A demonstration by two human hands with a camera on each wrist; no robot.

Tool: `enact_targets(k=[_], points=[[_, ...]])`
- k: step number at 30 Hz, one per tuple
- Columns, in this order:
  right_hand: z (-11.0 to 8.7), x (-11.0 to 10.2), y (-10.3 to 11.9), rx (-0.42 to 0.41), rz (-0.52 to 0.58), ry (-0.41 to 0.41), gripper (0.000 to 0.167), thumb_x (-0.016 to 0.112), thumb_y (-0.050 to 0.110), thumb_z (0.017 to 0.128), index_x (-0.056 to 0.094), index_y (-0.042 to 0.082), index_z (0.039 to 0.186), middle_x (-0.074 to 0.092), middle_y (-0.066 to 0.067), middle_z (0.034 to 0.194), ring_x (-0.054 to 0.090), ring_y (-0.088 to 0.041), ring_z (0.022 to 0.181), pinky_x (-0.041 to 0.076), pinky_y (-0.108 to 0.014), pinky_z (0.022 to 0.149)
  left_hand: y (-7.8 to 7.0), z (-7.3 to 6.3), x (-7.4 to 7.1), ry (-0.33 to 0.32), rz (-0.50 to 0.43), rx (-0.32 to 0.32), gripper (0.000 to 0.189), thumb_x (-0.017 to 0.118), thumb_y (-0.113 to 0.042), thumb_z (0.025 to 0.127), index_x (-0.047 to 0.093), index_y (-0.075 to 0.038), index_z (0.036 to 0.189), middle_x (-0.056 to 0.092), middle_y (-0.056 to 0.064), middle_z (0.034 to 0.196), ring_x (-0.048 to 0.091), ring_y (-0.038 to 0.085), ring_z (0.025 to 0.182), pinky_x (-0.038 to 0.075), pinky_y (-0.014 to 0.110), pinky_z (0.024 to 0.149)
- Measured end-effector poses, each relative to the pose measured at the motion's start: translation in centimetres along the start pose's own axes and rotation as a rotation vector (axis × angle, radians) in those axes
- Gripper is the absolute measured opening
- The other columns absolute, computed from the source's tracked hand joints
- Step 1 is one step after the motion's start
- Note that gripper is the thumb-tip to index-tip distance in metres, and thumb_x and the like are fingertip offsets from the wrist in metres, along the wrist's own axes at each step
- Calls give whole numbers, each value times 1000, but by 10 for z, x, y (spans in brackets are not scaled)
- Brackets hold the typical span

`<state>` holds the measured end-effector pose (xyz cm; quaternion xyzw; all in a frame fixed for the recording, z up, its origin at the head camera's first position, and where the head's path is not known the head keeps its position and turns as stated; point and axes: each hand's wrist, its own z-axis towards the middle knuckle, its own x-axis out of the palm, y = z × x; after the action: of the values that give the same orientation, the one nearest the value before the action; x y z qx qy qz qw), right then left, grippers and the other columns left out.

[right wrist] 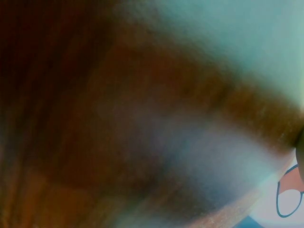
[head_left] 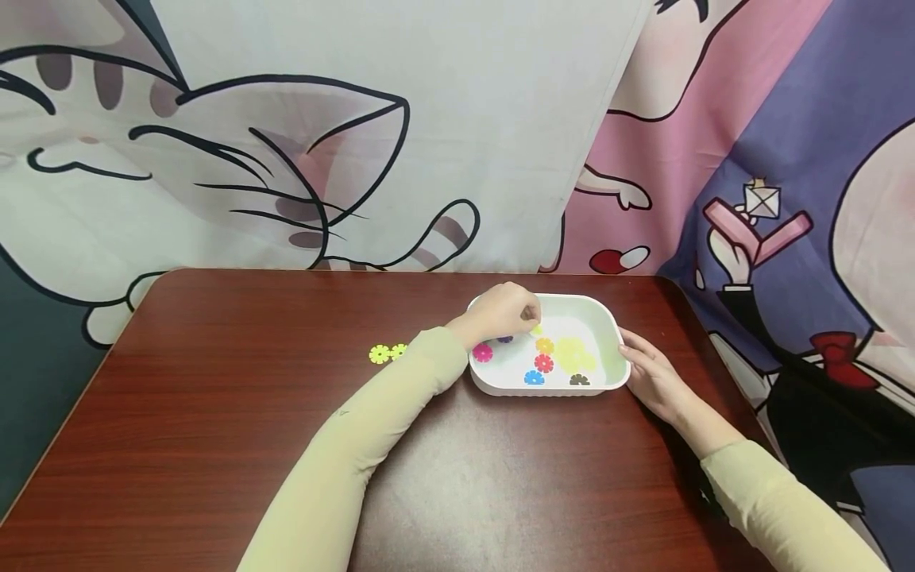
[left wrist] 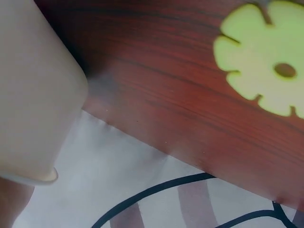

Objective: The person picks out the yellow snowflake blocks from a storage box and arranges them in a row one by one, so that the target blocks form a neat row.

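Note:
A white oval-cornered tray (head_left: pixel 500 385) stands on the brown table, holding several flower-shaped notched discs. Over its left half is my left hand (head_left: pixel 500 310), fingers curled and thumb against the index finger, pinching a small yellow flower disc (head_left: pixel 538 328) whose edge shows below the fingertips. My right hand (head_left: pixel 652 377) grips the tray's right end, thumb at the rim and the other fingers along the outer wall. Left of the tray, two yellow-green flower discs (head_left: pixel 379 354) lie side by side on the table; one flower disc (left wrist: pixel 266 61) looms large in the left wrist view.
Inside the tray are a pink disc (head_left: pixel 482 352), a red disc (head_left: pixel 544 363), a blue disc (head_left: pixel 534 377), a dark disc (head_left: pixel 579 380), an orange-yellow disc (head_left: pixel 545 345) and a pale yellow cluster (head_left: pixel 574 355). A printed curtain (head_left: pixel 457 143) hangs behind the table (head_left: pixel 214 445). The right wrist view is mostly blurred.

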<state>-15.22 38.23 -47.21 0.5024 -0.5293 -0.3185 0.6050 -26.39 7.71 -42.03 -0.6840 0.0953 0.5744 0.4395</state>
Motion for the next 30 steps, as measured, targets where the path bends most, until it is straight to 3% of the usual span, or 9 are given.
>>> enact_targets(k=[10,14,25,30], points=[[-1,-1,1,-6,-6,-2,42,36,2,112,65,21,136,70,9,134,66,-1,121,54,-17,99,4,-16,-7,-99,-82,-3,9,74,-18,100,81,-14,104,81,-1,102,74,11,98,59,25,95],[-2,0,1,-2,-1,1,42,36,2,113,65,21,136,70,9,134,66,-1,121,54,-18,99,8,-22,-7,-167,-148,-17,10,74,-17,101,81,-13,105,82,0,103,76,12,99,60,26,95],[-1,-1,1,-1,-8,0,42,36,3,113,65,22,137,69,10,135,65,-1,122,54,-17,99,17,-40,-15,-360,-491,-131,14,76,-14,99,81,-5,107,81,10,104,75,23,98,62,29,93],[-1,-2,0,1,-15,10,43,35,3,113,64,23,138,69,11,136,65,0,123,53,-17,100,19,-53,-20,-407,-642,-219,16,77,-14,98,80,-2,108,80,15,110,78,27,101,63,31,96]])
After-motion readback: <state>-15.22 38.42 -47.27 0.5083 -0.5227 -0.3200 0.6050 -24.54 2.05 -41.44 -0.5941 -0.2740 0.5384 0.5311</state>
